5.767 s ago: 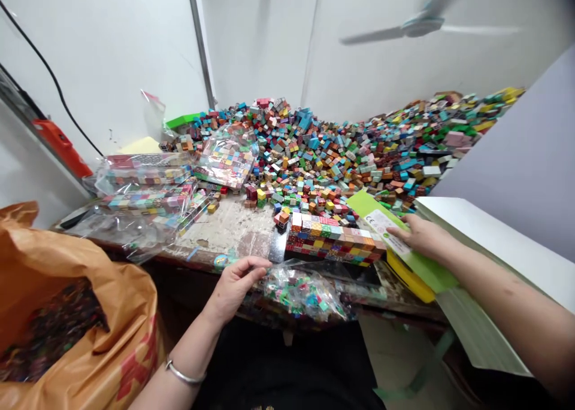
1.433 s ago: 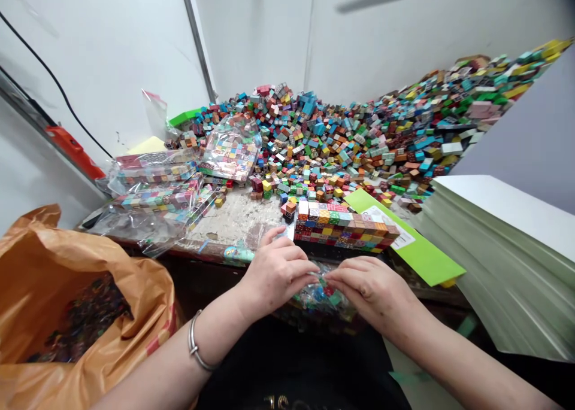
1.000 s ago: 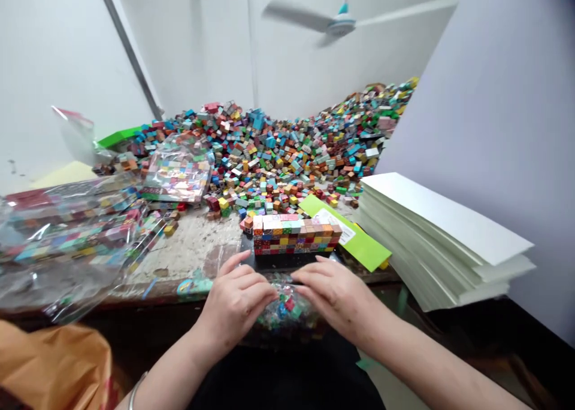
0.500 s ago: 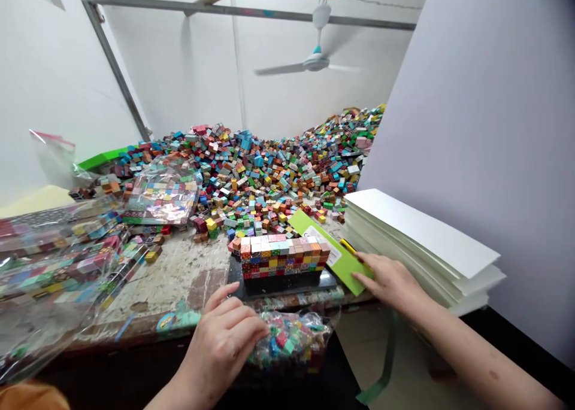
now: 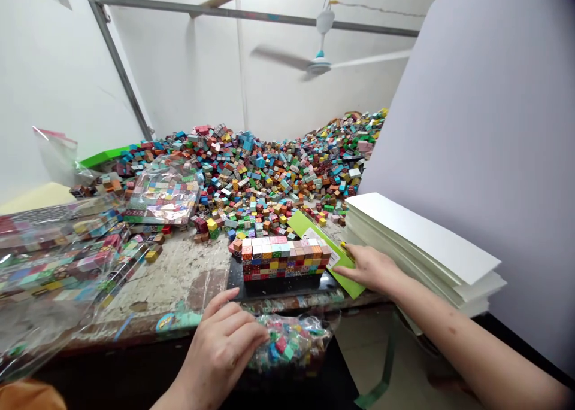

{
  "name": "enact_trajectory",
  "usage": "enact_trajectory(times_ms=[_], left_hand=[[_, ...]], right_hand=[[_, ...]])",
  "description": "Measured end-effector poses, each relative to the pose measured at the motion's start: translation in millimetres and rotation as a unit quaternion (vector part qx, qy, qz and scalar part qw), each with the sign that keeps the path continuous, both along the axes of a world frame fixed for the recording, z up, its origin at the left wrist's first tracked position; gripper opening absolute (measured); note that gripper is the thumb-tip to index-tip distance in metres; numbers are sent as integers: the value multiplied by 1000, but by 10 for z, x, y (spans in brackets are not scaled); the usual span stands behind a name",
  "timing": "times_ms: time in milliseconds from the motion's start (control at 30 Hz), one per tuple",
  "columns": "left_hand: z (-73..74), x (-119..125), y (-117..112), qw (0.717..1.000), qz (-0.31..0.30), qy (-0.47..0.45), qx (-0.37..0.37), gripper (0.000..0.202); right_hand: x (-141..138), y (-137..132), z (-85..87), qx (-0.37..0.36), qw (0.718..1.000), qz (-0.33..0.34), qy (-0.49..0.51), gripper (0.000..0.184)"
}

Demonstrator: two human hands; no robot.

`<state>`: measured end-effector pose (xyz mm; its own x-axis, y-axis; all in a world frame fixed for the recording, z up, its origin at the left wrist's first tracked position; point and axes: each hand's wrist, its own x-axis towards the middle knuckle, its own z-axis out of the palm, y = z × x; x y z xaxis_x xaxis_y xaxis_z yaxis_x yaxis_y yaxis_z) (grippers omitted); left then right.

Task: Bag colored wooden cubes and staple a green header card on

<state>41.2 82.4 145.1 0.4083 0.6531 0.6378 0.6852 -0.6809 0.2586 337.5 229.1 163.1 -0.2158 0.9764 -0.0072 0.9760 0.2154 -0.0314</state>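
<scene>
Pinching clear bag of small colored pieces (image 5: 291, 340) just off bench (image 5: 166, 269) front edge: left hand (image 5: 227, 344), fingertips together. Right hand (image 5: 371, 268) on lime-green card (image 5: 351, 285), same edge, can't tell grip. Cube stack (image 5: 284, 259) on black plate (image 5: 285, 287) between.

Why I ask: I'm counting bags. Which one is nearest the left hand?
The clear bag of jumbled pieces right of the left hand; other bags lie farther left.

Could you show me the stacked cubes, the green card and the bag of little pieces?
Stacked cubes (image 5: 285, 263): head view, on the front face.
Green card (image 5: 352, 288): head view, on its near end.
Bag of little pieces (image 5: 293, 339): head view, on its clear plastic side.
</scene>
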Motion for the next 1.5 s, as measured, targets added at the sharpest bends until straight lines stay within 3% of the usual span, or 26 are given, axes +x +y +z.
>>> enact_trajectory(times_ms=[100,233,367,500,633,767,933,1067,1167,1367,1500], left_hand=[[0,-8,-10,1000,0,7,-9,14],[-10,-13,-18,1000,6,5,-8,13],[-22,-1,-23,1000,10,-2,-2,13],[-15,17,-25,1000,9,-4,0,14],[4,20,-37,1000,14,-10,14,15],[2,9,-46,1000,11,-18,10,15],[-25,5,-13,1000,14,-22,-4,15],[-26,8,13,1000,20,-14,-13,14],[-21,4,1,1000,22,-13,-9,15],[-27,0,-54,999,35,-21,-4,14],[-3,10,-52,999,37,-14,-2,14]], right_hand=[[26,12,-97,-21,1000,-10,3,35],[93,117,-21,-24,999,-16,29,25],[36,295,172,3,998,-13,65,23],[-213,591,309,31,995,-15,92,24],[-370,790,347,47,994,-17,98,39],[-174,555,202,80,993,3,82,42],[240,-70,-318,84,996,-3,25,36],[282,-299,-609,87,995,-34,-22,42],[219,-276,-637,86,994,-56,-42,44],[266,-193,-616,41,997,-57,-24,29],[392,-342,-517,28,998,-44,36,31]])
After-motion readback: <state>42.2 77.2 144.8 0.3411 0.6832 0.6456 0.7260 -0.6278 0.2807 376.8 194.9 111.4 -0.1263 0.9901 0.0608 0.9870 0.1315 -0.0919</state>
